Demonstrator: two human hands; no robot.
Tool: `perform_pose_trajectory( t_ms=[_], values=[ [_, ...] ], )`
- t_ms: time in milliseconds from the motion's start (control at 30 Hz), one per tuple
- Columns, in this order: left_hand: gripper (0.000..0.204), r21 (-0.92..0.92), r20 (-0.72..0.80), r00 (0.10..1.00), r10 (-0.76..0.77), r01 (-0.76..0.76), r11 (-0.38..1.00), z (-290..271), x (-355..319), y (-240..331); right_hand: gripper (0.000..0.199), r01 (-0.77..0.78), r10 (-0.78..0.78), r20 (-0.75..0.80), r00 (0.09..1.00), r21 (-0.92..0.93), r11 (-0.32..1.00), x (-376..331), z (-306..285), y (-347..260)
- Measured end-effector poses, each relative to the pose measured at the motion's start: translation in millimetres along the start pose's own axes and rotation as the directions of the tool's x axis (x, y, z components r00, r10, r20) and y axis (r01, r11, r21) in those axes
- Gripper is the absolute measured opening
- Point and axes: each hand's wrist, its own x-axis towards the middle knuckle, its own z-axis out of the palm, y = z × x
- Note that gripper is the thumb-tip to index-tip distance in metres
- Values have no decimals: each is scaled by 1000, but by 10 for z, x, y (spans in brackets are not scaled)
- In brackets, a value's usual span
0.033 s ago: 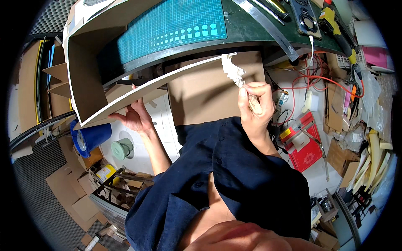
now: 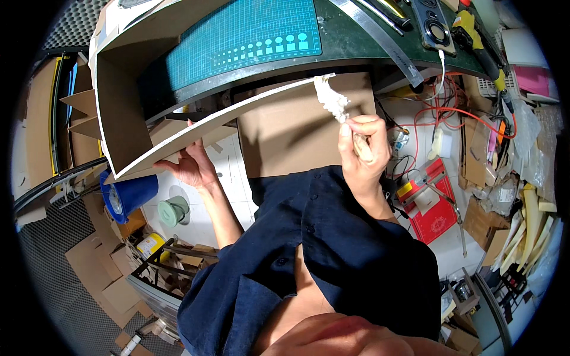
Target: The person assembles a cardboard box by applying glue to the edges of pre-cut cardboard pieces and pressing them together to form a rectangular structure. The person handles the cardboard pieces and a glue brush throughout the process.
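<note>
A large brown cardboard frame [image 2: 122,113] with white edges stands tilted at the upper left, its long near side running to the right. My left hand [image 2: 193,166] grips that side from below, with one fingertip showing over the edge. Closed in a pinch, my right hand [image 2: 365,148] holds the lower end of a crumpled, ragged white strip [image 2: 331,99]. The strip's upper end touches the right end of the frame's white edge. A cream-coloured roundish piece [image 2: 362,147] shows inside my right fingers; whether it belongs to the strip I cannot tell.
A dark green table carries a teal cutting mat [image 2: 255,35], a metal ruler [image 2: 380,38], a phone [image 2: 432,26] and a yellow-black tool [image 2: 475,38]. A brown cardboard sheet [image 2: 297,145] lies below. On the floor are a blue bin [image 2: 133,196], orange cables [image 2: 451,110] and a red board [image 2: 436,207].
The white strip and my right hand have shifted very slightly to the right. My left hand and the cardboard frame stay in place.
</note>
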Motion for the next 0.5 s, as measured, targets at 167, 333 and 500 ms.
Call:
perform_pose_trajectory(
  t_ms=[167, 333, 500],
  values=[
    [72, 11, -5, 1000, 10, -10, 1000, -38, -9, 21, 13, 7, -13, -98, 995, -61, 998, 87, -128, 146],
    [72, -25, -4, 1000, -17, 17, 1000, -12, -22, 9, 13, 4, -4, -1, 1000, 10, 1000, 87, -86, 31],
    [74, -6, -4, 1000, -10, 10, 1000, -43, -4, 19, 13, 34, -34, 19, 999, 13, 999, 44, -27, 18]
  ],
)
